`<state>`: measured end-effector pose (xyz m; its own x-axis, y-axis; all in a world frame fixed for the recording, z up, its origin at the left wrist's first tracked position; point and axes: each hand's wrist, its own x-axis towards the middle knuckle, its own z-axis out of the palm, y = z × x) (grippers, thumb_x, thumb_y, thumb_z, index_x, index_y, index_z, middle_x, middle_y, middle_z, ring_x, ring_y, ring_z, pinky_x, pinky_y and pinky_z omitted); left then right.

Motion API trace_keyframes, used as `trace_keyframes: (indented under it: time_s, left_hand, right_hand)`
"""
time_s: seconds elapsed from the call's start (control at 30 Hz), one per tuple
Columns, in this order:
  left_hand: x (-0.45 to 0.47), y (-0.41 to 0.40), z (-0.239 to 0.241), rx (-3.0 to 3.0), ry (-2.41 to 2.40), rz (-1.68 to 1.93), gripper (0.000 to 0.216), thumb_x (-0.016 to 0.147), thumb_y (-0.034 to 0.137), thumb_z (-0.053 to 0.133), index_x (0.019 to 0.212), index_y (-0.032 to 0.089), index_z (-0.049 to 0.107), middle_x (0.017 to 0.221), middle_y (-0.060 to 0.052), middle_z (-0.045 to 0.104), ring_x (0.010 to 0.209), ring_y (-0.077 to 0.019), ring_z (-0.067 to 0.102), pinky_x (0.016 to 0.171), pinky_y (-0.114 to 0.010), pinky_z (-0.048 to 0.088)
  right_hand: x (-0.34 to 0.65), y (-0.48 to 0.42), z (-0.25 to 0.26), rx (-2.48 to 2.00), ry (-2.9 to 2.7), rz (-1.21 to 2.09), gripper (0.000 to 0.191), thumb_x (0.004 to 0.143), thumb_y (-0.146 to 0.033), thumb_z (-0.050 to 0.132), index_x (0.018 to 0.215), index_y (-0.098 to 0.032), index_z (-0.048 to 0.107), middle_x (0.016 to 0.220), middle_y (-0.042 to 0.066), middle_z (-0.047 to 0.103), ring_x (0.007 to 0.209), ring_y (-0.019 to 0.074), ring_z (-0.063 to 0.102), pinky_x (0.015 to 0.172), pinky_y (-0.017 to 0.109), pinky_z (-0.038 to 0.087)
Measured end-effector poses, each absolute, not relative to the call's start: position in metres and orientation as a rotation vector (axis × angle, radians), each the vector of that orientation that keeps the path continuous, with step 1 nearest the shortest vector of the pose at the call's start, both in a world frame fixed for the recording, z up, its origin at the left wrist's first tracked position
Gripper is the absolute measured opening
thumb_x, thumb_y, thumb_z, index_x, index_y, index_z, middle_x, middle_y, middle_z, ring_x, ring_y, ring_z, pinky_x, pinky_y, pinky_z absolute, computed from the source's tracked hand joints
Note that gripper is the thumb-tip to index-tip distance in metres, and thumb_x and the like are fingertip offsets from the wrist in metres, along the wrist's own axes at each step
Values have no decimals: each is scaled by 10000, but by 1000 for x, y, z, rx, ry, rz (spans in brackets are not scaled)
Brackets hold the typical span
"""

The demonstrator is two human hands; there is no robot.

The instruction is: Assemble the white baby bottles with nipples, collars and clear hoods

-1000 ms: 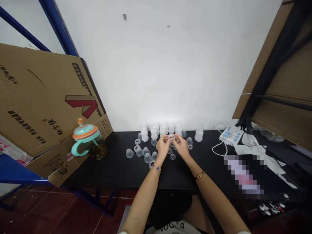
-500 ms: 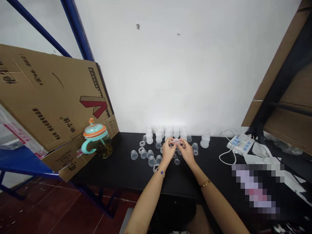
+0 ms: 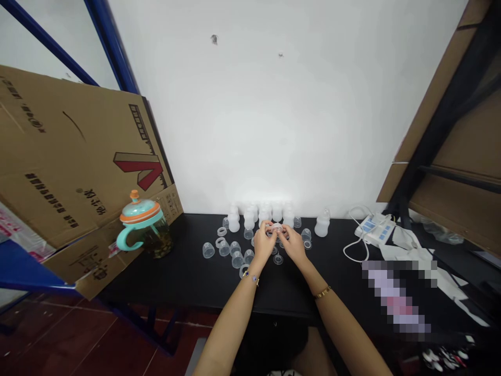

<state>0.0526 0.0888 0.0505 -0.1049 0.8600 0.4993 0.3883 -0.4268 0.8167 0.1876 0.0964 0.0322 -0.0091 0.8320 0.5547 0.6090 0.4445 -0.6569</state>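
My left hand (image 3: 265,243) and my right hand (image 3: 291,244) meet over the black table, fingers closed from both sides on a whitish bottle collar ring (image 3: 277,227). Whether a nipple sits inside the ring is too small to tell. Clear dome caps, such as this cap (image 3: 208,250), lie to the left of my hands, with a loose collar ring (image 3: 222,231) among them. A clear nipple (image 3: 278,259) rests on the table just below my fingers. Behind my hands stand several white baby bottles (image 3: 234,219), and one bottle (image 3: 322,223) stands apart on the right.
On the left, a teal-lidded jug (image 3: 145,230) of dark liquid stands beside a large cardboard box (image 3: 78,156). A white power strip (image 3: 374,228) with a looped cable lies to the right, near crumpled white papers (image 3: 407,253). The white wall (image 3: 293,130) bounds the table's back.
The view has shifted slightly, so everything sits a little further left. Both hands stay together on the ring, with only a small change in the fingers.
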Motion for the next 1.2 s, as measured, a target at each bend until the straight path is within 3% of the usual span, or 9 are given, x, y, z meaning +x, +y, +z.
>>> trace_keyframes:
  time_s: [0.47, 1.2]
  left_hand:
    - [53, 87, 50, 1840, 1478, 1517, 190, 883, 221, 585, 1073, 236, 584, 888, -11, 757, 841, -189, 700, 754, -276, 464]
    - [53, 92, 45, 1801, 1367, 1528, 178, 907, 240, 554, 1084, 230, 546, 947, -26, 747, 766, -174, 691, 750, -280, 486]
  right_hand:
    - [186, 93, 34, -1277, -1719, 270, 330, 959, -459, 451, 1063, -220, 653, 904, 54, 722, 772, 220, 661, 726, 306, 470]
    - [185, 94, 32, -1229, -1674, 277, 358, 957, -482, 452, 1061, -203, 651, 899, 56, 728, 767, 218, 675, 739, 311, 498]
